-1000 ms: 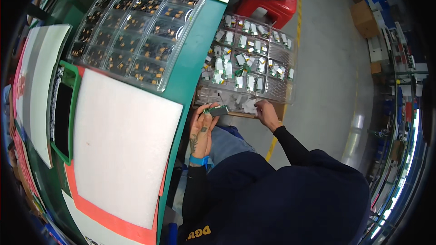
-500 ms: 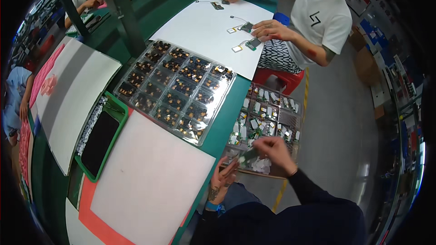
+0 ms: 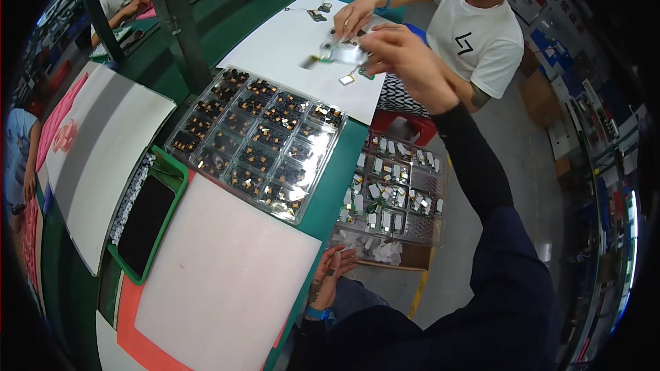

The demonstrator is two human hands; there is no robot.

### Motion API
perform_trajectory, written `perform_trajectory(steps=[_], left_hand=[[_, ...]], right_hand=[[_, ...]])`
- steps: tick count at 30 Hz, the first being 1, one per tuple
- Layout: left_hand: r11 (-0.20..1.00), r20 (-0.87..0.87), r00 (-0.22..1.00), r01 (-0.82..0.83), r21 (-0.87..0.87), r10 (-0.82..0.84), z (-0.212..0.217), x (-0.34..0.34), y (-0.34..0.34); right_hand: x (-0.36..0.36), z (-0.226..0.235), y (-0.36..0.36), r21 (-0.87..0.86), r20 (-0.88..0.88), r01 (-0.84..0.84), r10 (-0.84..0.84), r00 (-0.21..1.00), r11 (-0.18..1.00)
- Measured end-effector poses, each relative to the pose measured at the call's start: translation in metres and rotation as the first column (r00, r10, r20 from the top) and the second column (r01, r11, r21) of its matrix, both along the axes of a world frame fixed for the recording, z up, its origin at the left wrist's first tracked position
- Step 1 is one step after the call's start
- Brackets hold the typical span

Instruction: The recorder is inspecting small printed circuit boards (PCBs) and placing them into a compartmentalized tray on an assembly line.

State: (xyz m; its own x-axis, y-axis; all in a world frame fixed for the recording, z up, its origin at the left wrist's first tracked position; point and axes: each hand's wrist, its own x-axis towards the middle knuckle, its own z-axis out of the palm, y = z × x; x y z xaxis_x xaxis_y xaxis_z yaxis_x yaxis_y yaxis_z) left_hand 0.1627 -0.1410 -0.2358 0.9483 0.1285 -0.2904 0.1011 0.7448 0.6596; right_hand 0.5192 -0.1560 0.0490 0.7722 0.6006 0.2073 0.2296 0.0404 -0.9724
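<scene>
Stretched far forward, my right hand [image 3: 405,62] pinches a small circuit board with a pale flat part [image 3: 344,53], blurred by motion. It hovers over the white sheet [image 3: 265,45] in front of a co-worker. Close behind it, the co-worker's hand [image 3: 357,15] is bent over the sheet among small boards with wires [image 3: 317,12]. My left hand [image 3: 333,268] rests by the near table edge, fingers apart and nothing visible in it. Beside it, lower down, stands a box of white scraps [image 3: 375,247].
A clear divided tray [image 3: 302,213] of small dark parts sits on the green table. To its left are a green bin [image 3: 180,165] and a pale pad [image 3: 227,261]. Low on the right, another divided tray [image 3: 430,178] holds white-and-green boards. A red stool [image 3: 419,127] stands beyond.
My right hand has swung up and forward from beside my left hand to the co-worker's sheet, carrying the circuit board. My left hand stays near the table edge, without the board.
</scene>
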Motion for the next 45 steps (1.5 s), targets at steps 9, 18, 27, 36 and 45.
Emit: perform_trajectory(steps=[9,18,27,36,45], left_hand=[[1.0,-0.032,0.999,-0.022,0.004,0.022,0.0,-0.004,-0.004],[1.0,-0.048,0.999,-0.015,-0.003,0.015,-0.004,0.003,-0.006],[0.999,-0.047,0.999,-0.029,-0.024,0.027,0.002,0.007,-0.003],[0.999,-0.037,0.998,-0.047,-0.005,0.047,0.003,0.006,-0.002],[0.999,-0.038,0.998,-0.045,-0.011,0.045,0.0,0.005,-0.004]], right_hand=[[0.032,-0.061,-0.025,-0.54,-0.008,0.103,-0.127,0.992,0.835],[0.05,-0.081,-0.055,-0.456,0.476,0.318,-0.075,0.876,0.831],[-0.021,-0.271,-0.204,-0.902,-0.118,-0.032,-0.175,0.977,0.431],[-0.106,-0.385,-0.262,-0.903,0.315,0.347,-0.16,0.936,0.255],[-0.118,-0.387,-0.258,-0.866,0.391,0.458,-0.3,0.87,0.199]])
